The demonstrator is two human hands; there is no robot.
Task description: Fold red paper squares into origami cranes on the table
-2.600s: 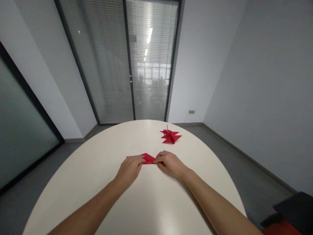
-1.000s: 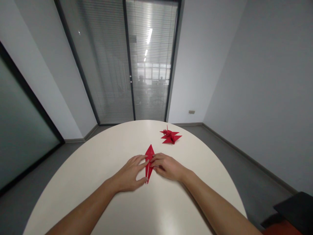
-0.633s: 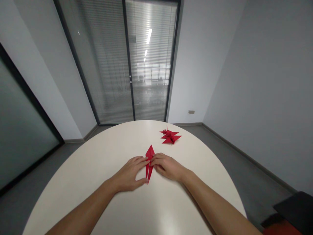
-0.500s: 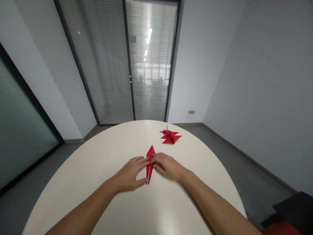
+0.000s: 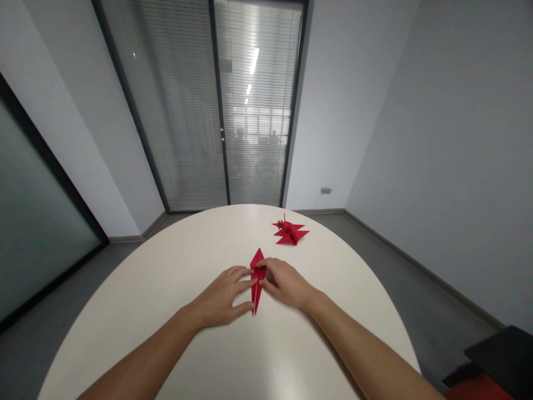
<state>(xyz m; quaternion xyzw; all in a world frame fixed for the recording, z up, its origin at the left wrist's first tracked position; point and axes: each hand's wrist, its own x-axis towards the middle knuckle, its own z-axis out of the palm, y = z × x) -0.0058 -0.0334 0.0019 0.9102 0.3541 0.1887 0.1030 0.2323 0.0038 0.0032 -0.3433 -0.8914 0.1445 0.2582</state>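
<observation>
A narrow, kite-shaped piece of folded red paper (image 5: 255,290) lies on the table, its pointed top away from me and two slim legs towards me. My left hand (image 5: 222,294) is at its left side, fingers stretched and apart, fingertips resting on the paper and the thumb by the lower legs. From the right, my right hand (image 5: 287,282) pinches the paper's right edge near its middle, with thumb and bent fingers. The fingers cover part of the middle folds.
Several red folded paper cranes (image 5: 290,232) sit in a cluster towards the far right of the round white table (image 5: 183,250). Behind it stands a glass partition with blinds (image 5: 258,166). A black and red chair (image 5: 499,361) shows at the lower right.
My right fingers have shifted slightly up along the paper's right edge. The gap between the two lower legs looks narrower. My left hand has barely moved.
</observation>
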